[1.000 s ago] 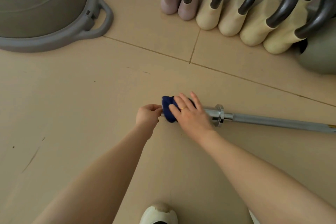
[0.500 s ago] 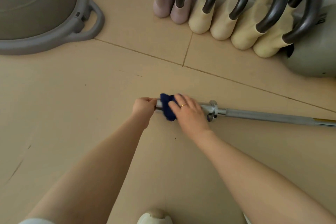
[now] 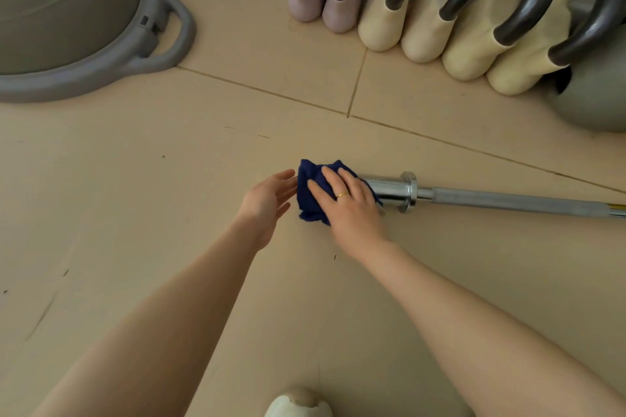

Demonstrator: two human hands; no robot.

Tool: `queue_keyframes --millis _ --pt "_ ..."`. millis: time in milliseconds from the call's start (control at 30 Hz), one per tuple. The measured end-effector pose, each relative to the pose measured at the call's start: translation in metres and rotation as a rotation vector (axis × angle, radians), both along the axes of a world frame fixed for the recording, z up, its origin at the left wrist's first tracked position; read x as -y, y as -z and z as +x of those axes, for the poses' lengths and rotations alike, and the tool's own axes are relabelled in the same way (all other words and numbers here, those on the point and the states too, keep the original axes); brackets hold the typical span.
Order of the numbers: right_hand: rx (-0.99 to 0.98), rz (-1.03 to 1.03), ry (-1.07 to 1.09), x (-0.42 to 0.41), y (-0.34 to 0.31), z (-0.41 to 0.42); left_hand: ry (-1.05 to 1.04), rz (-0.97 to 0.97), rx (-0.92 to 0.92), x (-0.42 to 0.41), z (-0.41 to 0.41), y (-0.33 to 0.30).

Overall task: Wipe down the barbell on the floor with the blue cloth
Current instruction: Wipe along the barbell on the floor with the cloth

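Note:
The chrome barbell (image 3: pixel 508 201) lies on the beige floor and runs off to the right, with its collar (image 3: pixel 408 191) near the middle of the view. A dark blue cloth (image 3: pixel 310 205) is bunched over the tip of the bar's left sleeve. My right hand (image 3: pixel 349 203) lies on top of the cloth and holds it against the sleeve; its thumb is hidden. My left hand (image 3: pixel 267 205) is just left of the cloth, fingers straight and spread, fingertips at the cloth's edge, holding nothing.
A grey balance trainer (image 3: pixel 101 54) sits at the top left. Along the far wall stands a row of kettlebells (image 3: pixel 423 30) with dark handles, and a grey ball (image 3: pixel 596 101) at the right. A shoe tip (image 3: pixel 298 403) shows at the bottom edge.
My left hand has let go of the bar's end and opened. My right hand has slid the cloth left, out to the sleeve's tip.

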State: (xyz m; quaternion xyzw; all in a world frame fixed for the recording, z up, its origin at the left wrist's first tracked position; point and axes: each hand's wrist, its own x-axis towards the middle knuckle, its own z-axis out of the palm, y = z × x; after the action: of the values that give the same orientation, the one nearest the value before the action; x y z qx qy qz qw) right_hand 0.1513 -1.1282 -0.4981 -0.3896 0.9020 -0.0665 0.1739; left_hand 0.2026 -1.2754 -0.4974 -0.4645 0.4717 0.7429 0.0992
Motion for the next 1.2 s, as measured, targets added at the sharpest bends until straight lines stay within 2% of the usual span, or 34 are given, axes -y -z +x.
queue_keyframes --millis 100,233,367,400,467,533,600,733,800,900,1067,1200 --pt "-0.046 0.002 -0.044 -0.022 0.000 -0.025 0.034 0.026 -0.033 -0.004 0.001 0.001" --pt "-0.133 -0.008 0.253 -0.050 0.002 -0.037 0.083 -0.045 -0.060 -0.011 -0.004 -0.001" --pt "-0.078 -0.110 0.537 -0.020 0.008 -0.029 0.024 0.013 -0.050 -0.008 -0.009 0.002" --pt "-0.064 -0.114 0.522 -0.008 0.006 -0.022 0.005 0.037 -0.049 -0.009 -0.010 0.002" --pt "-0.038 -0.135 0.345 0.007 0.008 -0.008 -0.009 0.072 -0.057 -0.010 -0.012 -0.001" --pt "-0.072 -0.136 0.127 0.002 0.008 -0.007 0.023 0.090 -0.082 -0.009 -0.015 -0.002" --pt "-0.106 -0.096 0.032 -0.012 0.007 -0.022 0.023 0.134 -0.102 -0.005 -0.016 0.000" --pt "-0.165 -0.064 0.389 -0.018 0.009 -0.021 -0.013 0.154 -0.105 -0.006 -0.016 0.005" --pt "-0.101 -0.061 0.411 -0.002 0.011 -0.008 -0.010 0.135 -0.108 -0.008 -0.015 0.005" --pt "-0.029 -0.089 0.289 0.029 0.011 0.005 -0.004 0.159 -0.119 -0.007 -0.016 0.007" --pt "-0.267 0.014 0.056 0.047 0.016 0.010 -0.045 0.187 -0.128 -0.002 -0.017 0.007" --pt "-0.456 -0.087 -0.378 0.009 0.031 -0.020 -0.019 0.083 -0.092 -0.004 -0.017 0.012"
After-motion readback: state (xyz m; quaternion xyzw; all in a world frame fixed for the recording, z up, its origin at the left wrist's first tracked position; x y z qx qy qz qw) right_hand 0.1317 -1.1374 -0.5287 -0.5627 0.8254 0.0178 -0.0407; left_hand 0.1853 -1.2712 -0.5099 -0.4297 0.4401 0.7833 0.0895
